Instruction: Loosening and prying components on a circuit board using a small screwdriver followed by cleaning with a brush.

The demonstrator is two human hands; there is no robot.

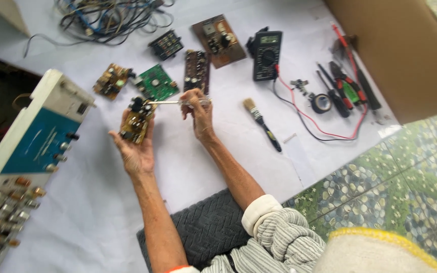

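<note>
1. Our left hand (136,146) lies open, palm up, with a small brown circuit board (137,121) resting on the fingers. The board is bumpy with little round parts.
2. Our right hand (198,112) is closed around a screwdriver (178,102) with a clear handle. Its thin shiny metal tip touches the far end of the board.
3. All of this sits over a smooth white sheet (228,151).
4. Just beyond our hands lie a green square board (157,82), a small brown board (111,81) and a long dark board (197,71).
5. To the right are a brush (260,123) with a black handle and a black meter (267,54) with red and black wires.
6. On the left stands a white box (26,162) with a blue label patch and rows of round knobs.
7. Far left is a tangle of cables (107,17). Far right is a flat brown cardboard wall (395,50).
</note>
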